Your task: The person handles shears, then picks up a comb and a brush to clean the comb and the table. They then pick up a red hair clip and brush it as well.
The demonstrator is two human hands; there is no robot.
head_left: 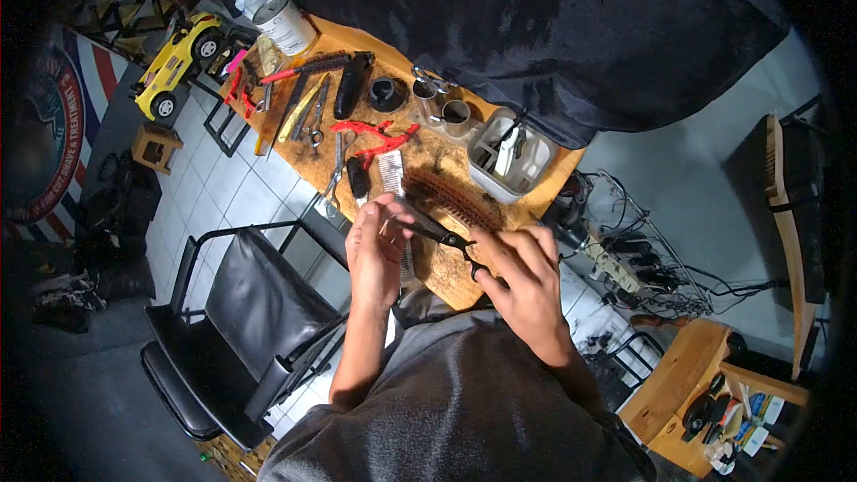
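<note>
Black scissors (437, 230) are held over the front of the wooden table. The fingers of my right hand (527, 290) are at their handle loops, gripping them. My left hand (375, 245) is at the other end, with thumb and fingertips closed around the blade tips. A brown-bristled brush (451, 199) lies just beyond the scissors. Behind my left hand are a white comb (391, 171) and a small black brush (357, 178). Red clips (375, 138) lie farther back, with another pair of scissors (336, 165) beside them.
The wooden table (446, 281) also carries a grey divided container (509, 165), metal cups (455, 116), a black clipper (353, 85), a yellow-handled razor (303, 109) and a white can (286, 25). A black chair (268, 290) stands left. Tangled cables (661, 281) and a wooden drawer unit (674, 384) are right.
</note>
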